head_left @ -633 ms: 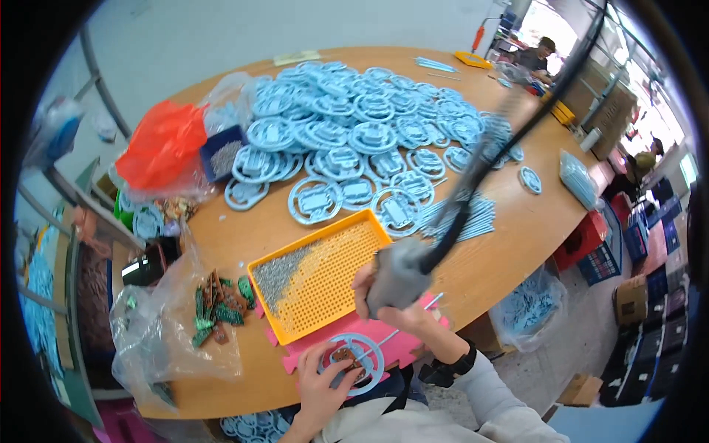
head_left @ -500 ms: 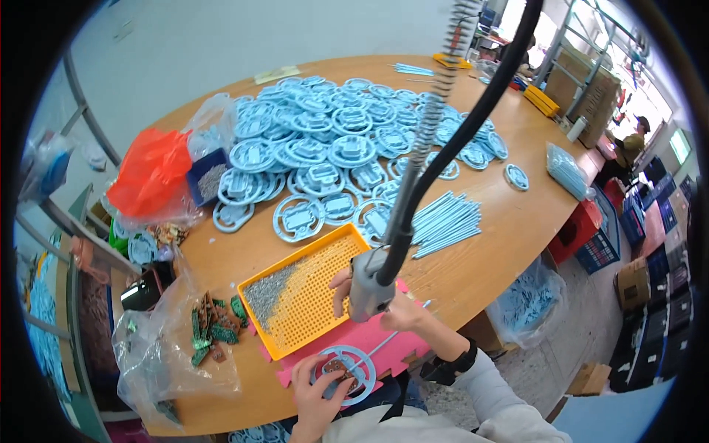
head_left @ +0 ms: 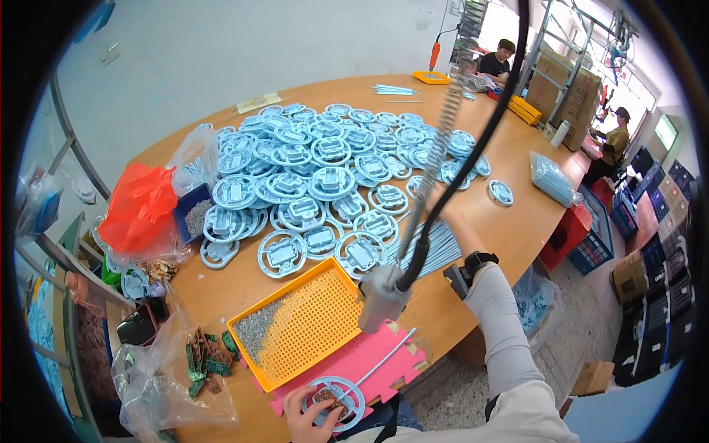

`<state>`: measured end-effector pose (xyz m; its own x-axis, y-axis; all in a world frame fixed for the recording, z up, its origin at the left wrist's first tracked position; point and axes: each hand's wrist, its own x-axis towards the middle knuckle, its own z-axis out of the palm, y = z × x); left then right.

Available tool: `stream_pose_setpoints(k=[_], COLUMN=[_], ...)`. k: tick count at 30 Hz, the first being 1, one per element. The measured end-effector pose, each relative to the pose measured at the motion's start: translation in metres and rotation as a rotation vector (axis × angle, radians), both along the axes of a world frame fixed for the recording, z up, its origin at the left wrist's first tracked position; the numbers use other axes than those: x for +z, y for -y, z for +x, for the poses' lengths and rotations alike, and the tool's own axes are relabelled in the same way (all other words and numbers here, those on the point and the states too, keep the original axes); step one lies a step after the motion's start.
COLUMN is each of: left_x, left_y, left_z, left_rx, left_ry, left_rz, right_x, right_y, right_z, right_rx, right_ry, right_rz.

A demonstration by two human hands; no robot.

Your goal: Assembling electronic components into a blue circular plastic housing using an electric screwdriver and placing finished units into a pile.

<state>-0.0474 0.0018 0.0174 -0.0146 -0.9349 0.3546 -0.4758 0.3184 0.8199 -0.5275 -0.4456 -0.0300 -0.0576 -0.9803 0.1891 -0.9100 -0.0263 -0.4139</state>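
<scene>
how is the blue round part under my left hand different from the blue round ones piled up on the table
The part under the left hand, the round blue part, lies alone on the pink foam mat, near the table's front edge; the piled blue parts overlap in a heap farther back on bare wood. The single part has a small brown piece at its centre; the piled ones show pale blue centres. Both are pale blue rings.

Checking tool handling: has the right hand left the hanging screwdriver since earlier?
Yes. The right hand let go of the screwdriver and reached past the orange tray to the blue sticks.

Bright daylight from the upper right, soft shadows, strong fisheye bending and black corners.
</scene>
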Motion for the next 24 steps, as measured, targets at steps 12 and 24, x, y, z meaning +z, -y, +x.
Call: stream_pose_setpoints(k=[12,24], left_x=[0.003,0.009], left_y=[-0.006,-0.003], left_z=[0.026,0.027], left_rx=[0.136,0.19], left_ry=[0.112,0.055], left_rz=[0.055,0.069], right_x=[0.032,0.044], right_y=[0.045,0.057], right_z=[0.176,0.149], right_rx=[0.229,0.097], right_ry=[-0.22,0.277], right_rz=[-0.267,-0.507])
